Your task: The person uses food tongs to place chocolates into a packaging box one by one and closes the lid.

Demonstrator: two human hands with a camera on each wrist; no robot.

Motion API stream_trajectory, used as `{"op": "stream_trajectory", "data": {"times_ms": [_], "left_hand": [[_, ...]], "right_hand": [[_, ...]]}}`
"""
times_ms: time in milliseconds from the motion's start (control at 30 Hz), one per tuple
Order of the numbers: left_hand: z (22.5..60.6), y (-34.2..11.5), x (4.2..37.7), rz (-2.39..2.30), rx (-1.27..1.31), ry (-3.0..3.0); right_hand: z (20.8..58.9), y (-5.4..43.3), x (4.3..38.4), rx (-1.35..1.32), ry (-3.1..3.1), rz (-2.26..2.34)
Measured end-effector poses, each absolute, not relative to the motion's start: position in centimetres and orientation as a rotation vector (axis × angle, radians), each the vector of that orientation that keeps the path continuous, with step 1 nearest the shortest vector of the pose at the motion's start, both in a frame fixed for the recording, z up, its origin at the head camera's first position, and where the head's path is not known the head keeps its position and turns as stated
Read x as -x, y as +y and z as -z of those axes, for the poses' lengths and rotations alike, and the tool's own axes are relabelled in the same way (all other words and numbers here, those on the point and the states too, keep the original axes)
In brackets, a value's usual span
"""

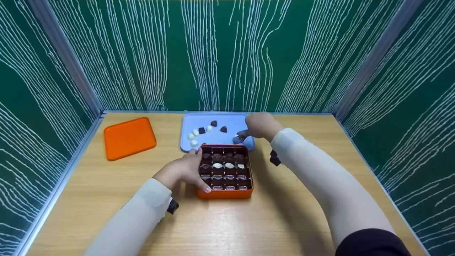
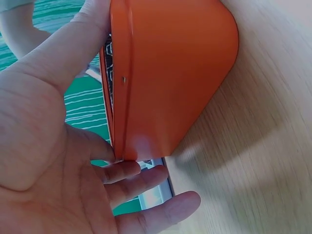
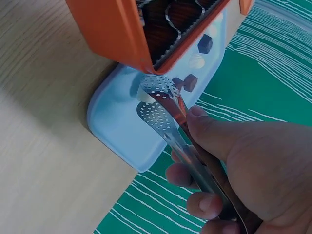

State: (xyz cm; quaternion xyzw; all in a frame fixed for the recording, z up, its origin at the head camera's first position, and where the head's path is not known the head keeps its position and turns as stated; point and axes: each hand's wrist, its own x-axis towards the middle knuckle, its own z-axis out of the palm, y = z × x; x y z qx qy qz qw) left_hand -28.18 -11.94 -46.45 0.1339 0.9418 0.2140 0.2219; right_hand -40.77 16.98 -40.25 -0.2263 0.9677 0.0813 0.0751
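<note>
My right hand (image 1: 263, 126) grips metal tongs (image 3: 183, 146) with perforated, spoon-like heads, over the right part of a light blue tray (image 1: 227, 119). A white chocolate (image 3: 145, 96) shows between the heads. White and dark chocolates (image 1: 202, 130) lie scattered on the tray. In front of it stands an orange box (image 1: 227, 194) with a dark compartmented insert (image 1: 224, 171). Dark chocolates fill its back row, and three white pieces (image 1: 229, 165) sit in the row before that. My left hand (image 1: 185, 169) rests on the box's left side, thumb at the front, fingers extended toward the back.
An orange lid (image 1: 129, 138) lies on the wooden table (image 1: 142, 206), left of the tray. Green panels with white wavy lines (image 1: 199, 53) enclose the back and both sides. The box hides part of the tray's front edge.
</note>
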Motion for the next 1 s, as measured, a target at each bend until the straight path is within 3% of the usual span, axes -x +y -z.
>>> {"op": "stream_trajectory", "data": {"times_ms": [233, 467, 1000], "left_hand": [[46.5, -12.7, 28.3, -0.645, -0.400, 2.572], [46.6, -13.6, 28.7, -0.629, -0.447, 2.571], [46.7, -13.5, 28.2, -0.733, -0.382, 2.560]], "right_hand": [[37.4, 16.3, 39.6, 0.676, 2.936, -0.217], [34.9, 13.3, 36.3, 0.962, 2.911, -0.283], [36.4, 6.5, 32.8, 1.186, 2.700, -0.549]]}}
